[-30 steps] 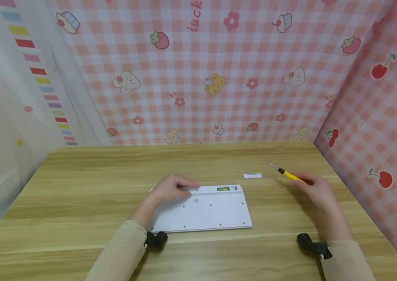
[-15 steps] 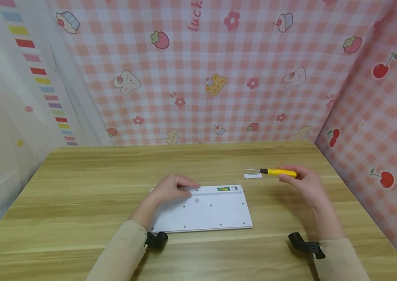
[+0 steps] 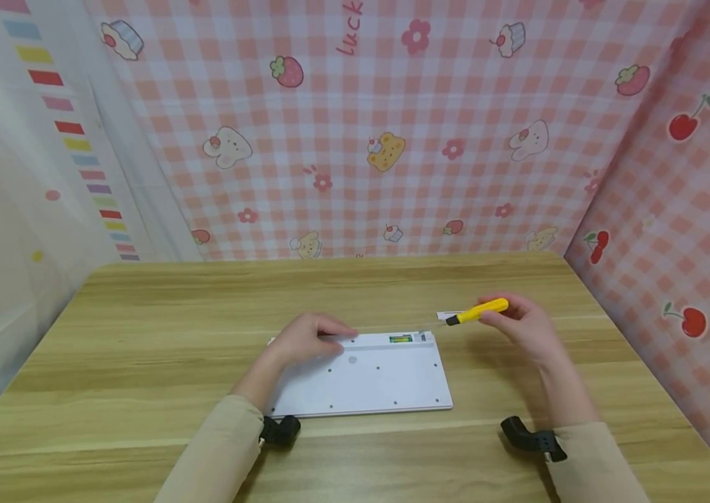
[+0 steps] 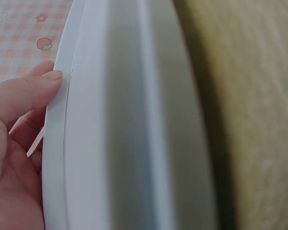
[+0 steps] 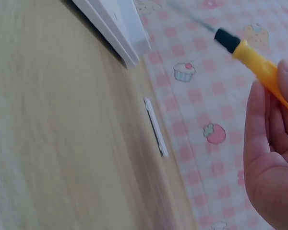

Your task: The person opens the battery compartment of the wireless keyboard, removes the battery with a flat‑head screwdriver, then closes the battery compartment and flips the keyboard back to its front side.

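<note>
A white keyboard (image 3: 386,384) lies underside up on the table, small screw holes dotting its back. Near its far right corner, a green battery (image 3: 401,339) shows in an uncovered compartment. My left hand (image 3: 305,340) grips the keyboard's raised far edge at the left; the left wrist view shows the thumb (image 4: 45,86) against that edge. With my right hand (image 3: 521,328) I hold a yellow screwdriver (image 3: 482,309) with a black collar. Its thin shaft points down and left, near the compartment corner; whether the tip touches cannot be made out. A small white battery cover (image 5: 156,127) lies just behind it.
The wooden table (image 3: 172,300) meets a pink checked cloth (image 3: 342,195) at its back and right sides. A pale curtain (image 3: 28,202) hangs on the left. A black wrist camera (image 3: 527,436) is strapped on the right forearm, another (image 3: 281,429) on the left.
My right hand has carried the screwdriver leftward, its shaft swinging from up-left to down-left toward the keyboard's far right corner. My left hand and the keyboard have stayed in place.
</note>
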The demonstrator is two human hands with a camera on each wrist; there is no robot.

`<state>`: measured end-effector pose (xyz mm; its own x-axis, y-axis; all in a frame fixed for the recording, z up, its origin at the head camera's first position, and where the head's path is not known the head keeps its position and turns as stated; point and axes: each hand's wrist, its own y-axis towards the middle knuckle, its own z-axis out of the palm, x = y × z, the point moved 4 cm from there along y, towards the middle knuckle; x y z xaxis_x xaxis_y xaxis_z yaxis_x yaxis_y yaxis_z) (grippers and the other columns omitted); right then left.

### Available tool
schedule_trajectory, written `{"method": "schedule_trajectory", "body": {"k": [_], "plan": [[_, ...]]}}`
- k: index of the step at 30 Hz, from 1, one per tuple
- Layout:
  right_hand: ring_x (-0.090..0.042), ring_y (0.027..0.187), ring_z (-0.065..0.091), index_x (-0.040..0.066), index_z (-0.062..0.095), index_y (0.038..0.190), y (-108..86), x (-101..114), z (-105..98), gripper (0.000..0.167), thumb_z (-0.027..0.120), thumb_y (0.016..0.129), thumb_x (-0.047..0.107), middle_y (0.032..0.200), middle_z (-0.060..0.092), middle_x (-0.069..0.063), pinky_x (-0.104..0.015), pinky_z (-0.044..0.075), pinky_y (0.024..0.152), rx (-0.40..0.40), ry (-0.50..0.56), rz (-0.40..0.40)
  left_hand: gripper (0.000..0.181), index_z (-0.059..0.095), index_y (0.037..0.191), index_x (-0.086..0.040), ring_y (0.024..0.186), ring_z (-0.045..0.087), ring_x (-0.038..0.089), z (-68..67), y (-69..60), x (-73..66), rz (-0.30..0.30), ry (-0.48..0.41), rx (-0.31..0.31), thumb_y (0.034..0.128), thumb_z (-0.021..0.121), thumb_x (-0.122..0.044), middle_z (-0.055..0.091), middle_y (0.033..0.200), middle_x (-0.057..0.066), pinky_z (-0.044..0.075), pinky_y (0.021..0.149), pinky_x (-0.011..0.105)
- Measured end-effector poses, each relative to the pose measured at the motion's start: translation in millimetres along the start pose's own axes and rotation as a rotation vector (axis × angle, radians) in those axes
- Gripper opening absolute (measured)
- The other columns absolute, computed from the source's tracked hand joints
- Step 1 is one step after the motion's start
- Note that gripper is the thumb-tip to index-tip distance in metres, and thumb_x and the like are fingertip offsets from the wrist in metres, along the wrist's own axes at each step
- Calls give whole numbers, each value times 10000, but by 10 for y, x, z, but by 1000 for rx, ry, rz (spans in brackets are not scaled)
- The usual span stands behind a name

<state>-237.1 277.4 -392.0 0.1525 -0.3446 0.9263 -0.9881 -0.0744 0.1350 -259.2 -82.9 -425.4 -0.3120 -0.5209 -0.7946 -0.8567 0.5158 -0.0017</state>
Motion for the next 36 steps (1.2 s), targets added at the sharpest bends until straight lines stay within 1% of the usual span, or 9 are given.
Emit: {"method": "schedule_trajectory", "body": {"k": [3, 5, 7, 9, 14, 17, 21, 27, 36], "plan": [[-97, 920, 622, -93, 602, 1226, 24, 1, 63, 408, 703, 937, 178, 1055, 697, 101, -176, 528, 818, -9, 55, -15, 318, 756, 1143, -126, 1130, 621, 242, -7, -4, 2, 7, 3, 0, 847, 743, -10, 699, 1184, 45, 482, 999, 410], [-97, 950, 632, -71, 612, 1214, 38, 9, 105, 382, 692, 946, 189, 1090, 699, 52, -177, 528, 846, -23, 81, -24, 319, 753, 1146, -120, 1130, 621, 250, -8, -8, -1, 16, 7, 0, 847, 741, -10, 698, 1186, 53, 481, 1002, 413], [-103, 960, 635, -65, 613, 1205, 47, 28, 145, 361, 678, 956, 187, 1113, 696, 2, -184, 530, 852, -41, 104, -37, 319, 751, 1148, -117, 1134, 621, 254, -6, -8, -4, 21, 8, 2, 848, 740, -12, 697, 1189, 57, 476, 1009, 415], [-100, 958, 637, -58, 615, 1197, 57, 55, 180, 345, 669, 962, 189, 1117, 692, -6, -183, 532, 848, -57, 107, -52, 319, 751, 1148, -119, 1136, 620, 253, -3, -5, -2, 24, 11, 1, 847, 741, -14, 696, 1190, 56, 472, 1014, 414], [-98, 950, 640, -66, 621, 1201, 80, 120, 263, 361, 686, 949, 184, 1085, 700, 46, -173, 526, 848, -77, 95, -54, 319, 752, 1148, -119, 1144, 615, 255, 0, 1, 6, 30, 22, 1, 845, 743, -17, 695, 1193, 55, 464, 1023, 419], [-122, 975, 639, -55, 627, 1204, 91, 144, 303, 356, 690, 946, 182, 1130, 700, -39, -177, 522, 863, -68, 91, -41, 321, 753, 1148, -122, 1147, 614, 253, 0, 1, 7, 23, 22, 1, 845, 743, -17, 694, 1195, 52, 461, 1026, 419], [-169, 1014, 627, -26, 640, 1198, 103, 166, 337, 343, 690, 946, 202, 1181, 679, -124, -175, 514, 875, -60, 52, -35, 322, 753, 1149, -127, 1151, 612, 254, 1, -4, 4, 13, 21, -2, 845, 744, -22, 693, 1198, 51, 459, 1028, 423], [-182, 994, 623, 13, 666, 1171, 130, 221, 375, 312, 694, 941, 222, 1158, 682, -109, -177, 521, 856, -51, -32, -50, 322, 753, 1148, -123, 1155, 608, 263, -2, -13, -10, 4, 12, -6, 843, 744, -20, 692, 1200, 58, 455, 1032, 430], [-255, 945, 644, -1, 681, 1140, 151, 394, 478, 242, 690, 940, 135, 1103, 688, -143, -191, 547, 803, -6, -140, -138, 317, 757, 1135, -134, 1140, 614, 255, -9, -17, -26, -15, 16, -9, 839, 749, -20, 695, 1189, 49, 462, 1023, 427]]}}
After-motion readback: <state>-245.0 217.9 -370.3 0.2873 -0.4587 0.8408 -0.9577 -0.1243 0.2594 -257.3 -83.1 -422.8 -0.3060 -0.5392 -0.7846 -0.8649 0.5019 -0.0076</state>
